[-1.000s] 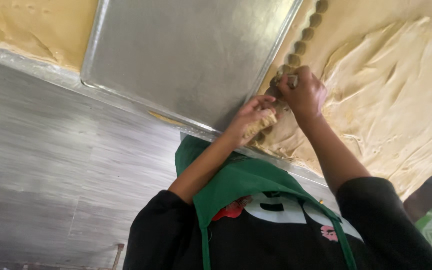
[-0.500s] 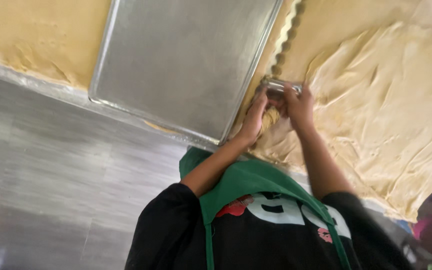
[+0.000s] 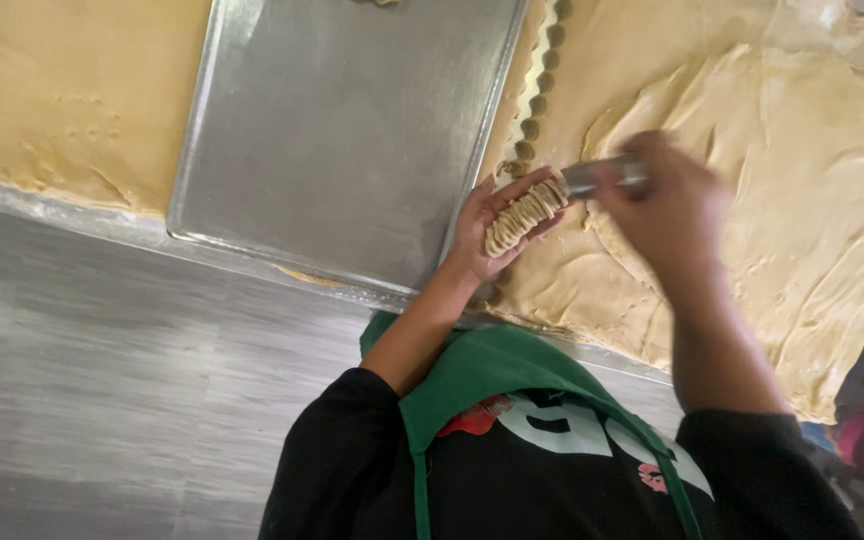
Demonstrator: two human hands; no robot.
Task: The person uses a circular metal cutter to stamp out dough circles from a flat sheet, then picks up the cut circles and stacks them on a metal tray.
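Dough rounds (image 3: 524, 214) stacked in left hand (image 3: 497, 222)

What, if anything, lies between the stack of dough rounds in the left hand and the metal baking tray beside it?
Nothing visible does. The left hand cups the stack of dough rounds just right of the baking tray, whose near surface is bare metal.
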